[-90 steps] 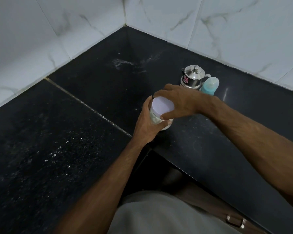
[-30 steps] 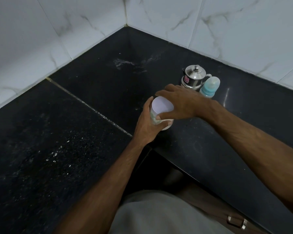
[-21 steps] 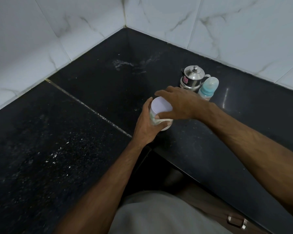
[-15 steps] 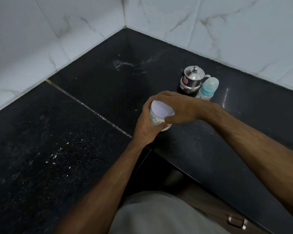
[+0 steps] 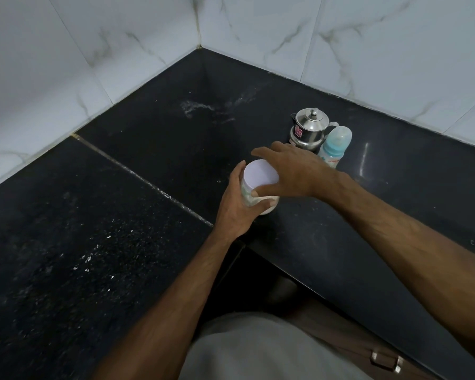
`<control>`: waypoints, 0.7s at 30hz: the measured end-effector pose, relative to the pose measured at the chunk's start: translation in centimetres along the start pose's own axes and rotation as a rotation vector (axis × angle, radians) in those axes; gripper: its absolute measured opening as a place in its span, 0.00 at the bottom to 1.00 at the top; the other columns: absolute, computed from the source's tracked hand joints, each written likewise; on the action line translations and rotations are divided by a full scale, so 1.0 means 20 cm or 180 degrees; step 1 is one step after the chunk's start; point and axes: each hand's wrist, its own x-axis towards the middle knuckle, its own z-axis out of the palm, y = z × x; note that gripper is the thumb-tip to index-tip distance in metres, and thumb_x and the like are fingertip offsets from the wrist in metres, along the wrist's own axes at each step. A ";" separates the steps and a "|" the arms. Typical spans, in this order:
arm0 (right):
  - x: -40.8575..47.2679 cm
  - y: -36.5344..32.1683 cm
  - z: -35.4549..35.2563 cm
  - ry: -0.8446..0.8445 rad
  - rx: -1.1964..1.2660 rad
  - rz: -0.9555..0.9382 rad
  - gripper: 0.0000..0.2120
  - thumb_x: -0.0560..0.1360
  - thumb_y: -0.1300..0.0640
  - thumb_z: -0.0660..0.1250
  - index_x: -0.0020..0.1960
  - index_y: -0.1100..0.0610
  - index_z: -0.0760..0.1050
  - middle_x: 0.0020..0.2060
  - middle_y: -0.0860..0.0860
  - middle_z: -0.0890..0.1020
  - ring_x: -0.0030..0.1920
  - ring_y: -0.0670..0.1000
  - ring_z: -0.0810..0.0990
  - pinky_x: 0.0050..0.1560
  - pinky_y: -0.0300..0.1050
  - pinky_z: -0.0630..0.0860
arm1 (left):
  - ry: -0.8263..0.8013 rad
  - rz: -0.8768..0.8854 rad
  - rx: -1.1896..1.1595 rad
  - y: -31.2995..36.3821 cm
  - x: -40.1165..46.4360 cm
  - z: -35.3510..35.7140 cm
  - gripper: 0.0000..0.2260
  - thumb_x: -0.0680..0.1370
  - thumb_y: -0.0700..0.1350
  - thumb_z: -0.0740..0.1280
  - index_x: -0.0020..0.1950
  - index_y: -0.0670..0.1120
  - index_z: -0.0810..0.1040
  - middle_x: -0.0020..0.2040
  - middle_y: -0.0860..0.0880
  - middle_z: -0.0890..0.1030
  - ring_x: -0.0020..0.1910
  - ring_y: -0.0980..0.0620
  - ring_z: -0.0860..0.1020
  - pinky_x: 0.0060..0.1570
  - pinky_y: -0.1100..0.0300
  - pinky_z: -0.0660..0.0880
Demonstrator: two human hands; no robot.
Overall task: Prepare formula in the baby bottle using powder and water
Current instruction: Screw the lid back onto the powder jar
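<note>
- Left hand (image 5: 235,208) wraps the side of the powder jar (image 5: 254,197), mid-frame on the black counter (image 5: 121,229).
- Right hand (image 5: 294,171) sits over the jar's white lid (image 5: 259,174), thumb at the near rim, fingers curved round the far rim.
- Baby bottle (image 5: 335,145) with capped top stands upright, upper right of center, just beside a small steel pot (image 5: 309,127).
- Both sit just behind the right hand.
- White tiled walls (image 5: 66,50) behind.

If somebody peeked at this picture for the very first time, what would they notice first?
Two hands meeting at a small white-lidded jar in the middle of the black counter: the left hand grips its side, the right hand holds its lid. Behind them, a shiny steel pot and a baby bottle stand together.
</note>
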 end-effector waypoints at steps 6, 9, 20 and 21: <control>0.00 0.02 0.02 -0.0355 0.0879 -0.0343 0.39 0.71 0.50 0.73 0.76 0.46 0.56 0.71 0.48 0.65 0.68 0.51 0.66 0.64 0.47 0.69 | 0.0071 -0.0013 -0.0011 0.00 -0.01 0.00 0.45 0.67 0.49 0.79 0.77 0.50 0.56 0.74 0.52 0.65 0.68 0.61 0.63 0.67 0.59 0.66; -0.01 0.00 0.03 0.0032 0.0328 0.0053 0.40 0.70 0.38 0.71 0.76 0.47 0.58 0.68 0.50 0.69 0.66 0.52 0.70 0.62 0.50 0.73 | 0.0014 -0.0061 0.0045 0.01 0.00 0.00 0.46 0.67 0.50 0.78 0.78 0.51 0.54 0.75 0.52 0.63 0.68 0.61 0.61 0.66 0.59 0.64; 0.00 0.01 0.03 0.0055 0.0349 -0.0054 0.42 0.70 0.39 0.72 0.76 0.46 0.56 0.69 0.50 0.68 0.67 0.52 0.69 0.63 0.50 0.72 | 0.0037 -0.0120 0.0066 0.02 -0.01 0.01 0.47 0.67 0.50 0.79 0.78 0.52 0.54 0.75 0.52 0.63 0.69 0.59 0.62 0.68 0.54 0.66; -0.01 0.01 0.04 0.0085 0.0265 -0.0045 0.43 0.69 0.37 0.71 0.77 0.46 0.55 0.69 0.50 0.67 0.67 0.53 0.69 0.63 0.50 0.71 | 0.0029 -0.0122 0.0053 0.02 -0.01 0.00 0.47 0.67 0.49 0.79 0.78 0.52 0.54 0.75 0.51 0.63 0.70 0.57 0.63 0.68 0.53 0.66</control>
